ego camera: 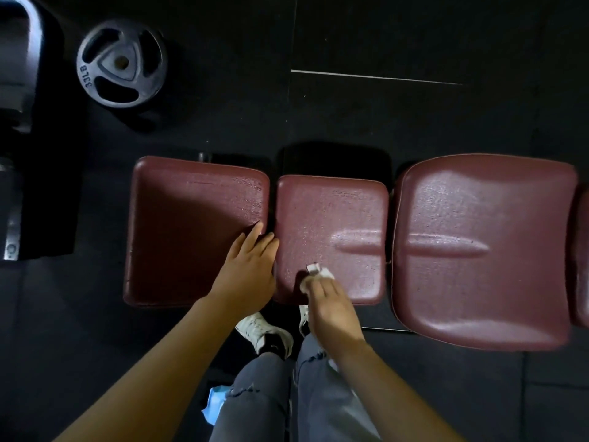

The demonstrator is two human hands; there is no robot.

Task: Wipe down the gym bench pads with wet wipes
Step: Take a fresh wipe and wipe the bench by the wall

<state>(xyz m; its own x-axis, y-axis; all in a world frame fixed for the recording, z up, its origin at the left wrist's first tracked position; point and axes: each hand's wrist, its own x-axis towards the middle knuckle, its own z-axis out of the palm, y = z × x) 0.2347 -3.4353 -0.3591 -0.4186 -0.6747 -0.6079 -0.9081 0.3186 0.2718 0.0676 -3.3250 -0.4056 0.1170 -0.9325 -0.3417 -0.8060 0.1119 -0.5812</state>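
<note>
Three dark red bench pads lie in a row below me: a left pad (185, 224), a smaller middle pad (338, 218) and a large right pad (484, 218). My left hand (247, 269) rests flat with straight fingers over the gap between the left and middle pads. My right hand (328, 307) presses a crumpled white wet wipe (318, 272) onto the near left part of the middle pad; most of the wipe is hidden under my fingers. The pad surfaces look shiny and streaked.
A 33 LB weight plate (121, 63) lies on the black rubber floor at the far left, beside a machine frame (19, 90). My feet in white shoes (266, 330) stand close to the bench. A blue packet (213, 403) shows by my left leg.
</note>
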